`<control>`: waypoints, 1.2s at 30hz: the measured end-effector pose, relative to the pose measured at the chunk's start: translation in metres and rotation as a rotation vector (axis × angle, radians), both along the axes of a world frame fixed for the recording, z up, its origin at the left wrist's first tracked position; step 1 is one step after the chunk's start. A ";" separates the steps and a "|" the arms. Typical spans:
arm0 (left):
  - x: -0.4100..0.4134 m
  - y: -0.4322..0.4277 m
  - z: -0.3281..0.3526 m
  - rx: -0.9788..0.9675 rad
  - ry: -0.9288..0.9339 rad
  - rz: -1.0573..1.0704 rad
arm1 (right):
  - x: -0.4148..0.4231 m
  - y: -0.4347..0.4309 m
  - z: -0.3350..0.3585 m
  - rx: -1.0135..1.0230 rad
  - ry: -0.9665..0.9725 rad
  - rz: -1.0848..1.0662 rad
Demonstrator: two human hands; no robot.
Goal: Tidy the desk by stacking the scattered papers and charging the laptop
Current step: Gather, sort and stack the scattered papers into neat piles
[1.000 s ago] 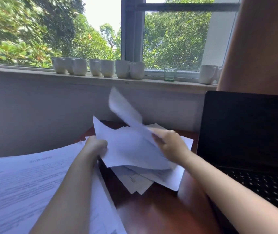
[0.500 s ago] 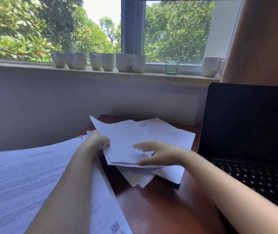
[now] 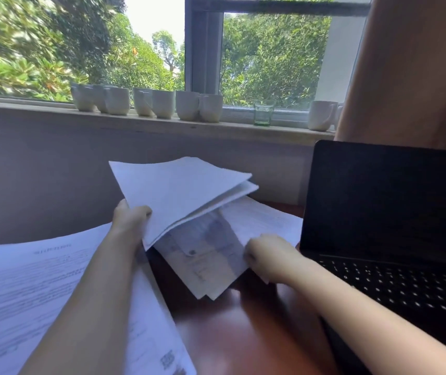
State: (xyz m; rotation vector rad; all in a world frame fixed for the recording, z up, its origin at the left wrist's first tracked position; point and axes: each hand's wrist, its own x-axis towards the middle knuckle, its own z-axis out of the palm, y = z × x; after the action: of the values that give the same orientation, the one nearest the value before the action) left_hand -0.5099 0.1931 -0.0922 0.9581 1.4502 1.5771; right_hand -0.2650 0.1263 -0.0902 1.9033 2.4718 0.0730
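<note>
- Left hand (image 3: pixel 131 220): left of centre. The thumb lies on top and the fingers are curled under the near left corner of the lifted sheaf (image 3: pixel 181 196), holding it firmly.
- Lifted sheaf: several white sheets at centre frame. Half a second ago they lay low against the pile; now they are raised and tilted, far edge highest, clear of the papers below.
- Right hand (image 3: pixel 267 255): right of centre. Half a second ago it was stretched flat across the top sheets. It has since dropped to the right edge of the lower sheets (image 3: pixel 205 255) with its fingers curled in. Blur hides whether it pinches them or only touches.
- Lower sheets: printed, fanned out and askew on the desk (image 3: pixel 230 334), under the sheaf's shadow.
- Large printed sheets (image 3: pixel 27 293): lower left, under the left forearm and not yet gathered.
- Reading: gathering is under way. One bundle is in hand and the uncovered sheets look next to be collected, so stacking is partly done.
- Laptop (image 3: pixel 389 212): right edge of frame, lid open, screen dark. No cable can be seen, so charging appears not to have begun.
- Desk: polished red-brown wood, bare at lower centre.
- Windowsill (image 3: pixel 162 125): runs across the upper frame with a row of white mugs (image 3: pixel 151 102) and a green glass (image 3: pixel 263 112).
- Window (image 3: pixel 270 55): trees and daylight beyond.
- Curtain (image 3: pixel 411 63): tan, upper right.
</note>
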 end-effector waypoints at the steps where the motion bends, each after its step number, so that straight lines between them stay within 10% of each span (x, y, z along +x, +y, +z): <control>1: 0.000 -0.002 0.001 0.007 -0.036 -0.012 | 0.005 0.005 0.002 -0.014 0.088 -0.049; 7: -0.005 -0.004 0.005 0.014 -0.021 -0.101 | 0.029 0.014 0.020 0.271 0.589 -0.152; 13: -0.004 -0.013 0.007 -0.189 0.378 -0.309 | 0.027 0.021 0.038 0.481 0.550 -0.021; 26: 0.011 -0.020 0.010 -0.272 -0.069 -0.349 | -0.003 -0.001 -0.019 0.270 -0.136 0.347; 36: 0.008 -0.028 0.009 -0.396 0.356 -0.505 | 0.021 0.012 0.004 -0.205 0.502 0.128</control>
State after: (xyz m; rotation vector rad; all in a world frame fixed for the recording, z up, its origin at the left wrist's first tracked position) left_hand -0.5019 0.1652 -0.0833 1.2764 1.5230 0.7463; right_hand -0.2443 0.1386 -0.0861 1.8518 2.7539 -0.7122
